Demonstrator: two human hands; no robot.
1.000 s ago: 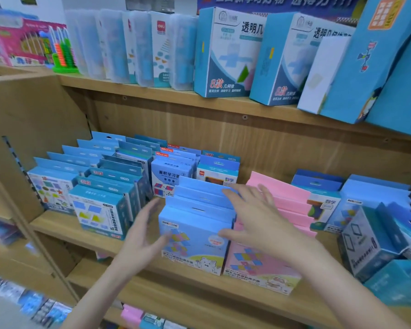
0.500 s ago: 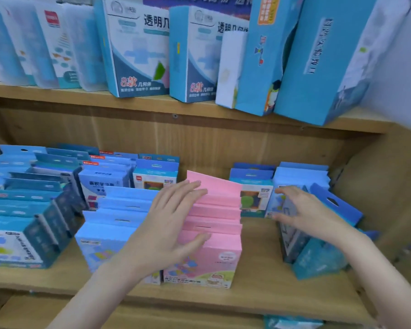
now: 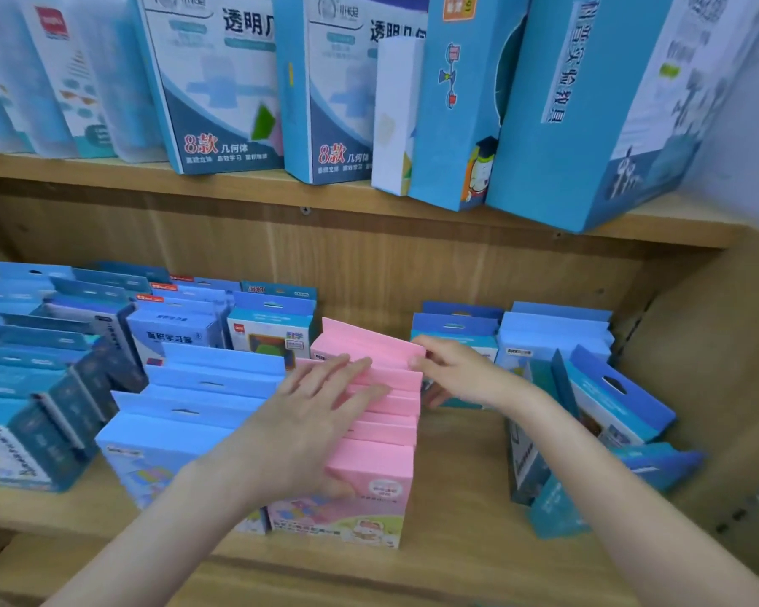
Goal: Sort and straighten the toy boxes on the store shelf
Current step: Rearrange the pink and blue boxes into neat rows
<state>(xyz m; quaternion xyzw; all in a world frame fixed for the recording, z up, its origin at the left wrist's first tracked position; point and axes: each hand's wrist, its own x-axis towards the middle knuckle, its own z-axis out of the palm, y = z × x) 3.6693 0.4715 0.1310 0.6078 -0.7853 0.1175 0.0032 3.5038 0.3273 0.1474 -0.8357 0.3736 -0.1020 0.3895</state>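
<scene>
On the lower shelf (image 3: 456, 558), pink boxes (image 3: 382, 414) in stepped row, tops staggered

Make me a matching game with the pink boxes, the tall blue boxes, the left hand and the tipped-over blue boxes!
Things:
1. pink boxes
2. tall blue boxes
3. left hand
4. tipped-over blue boxes

Places:
A. upper shelf
B. flat on top of the pink row
C. far right of the lower shelf
D. middle of the lower shelf, in a row

Pairs: 1-D, 2-A, 3-B, 4-C
</scene>
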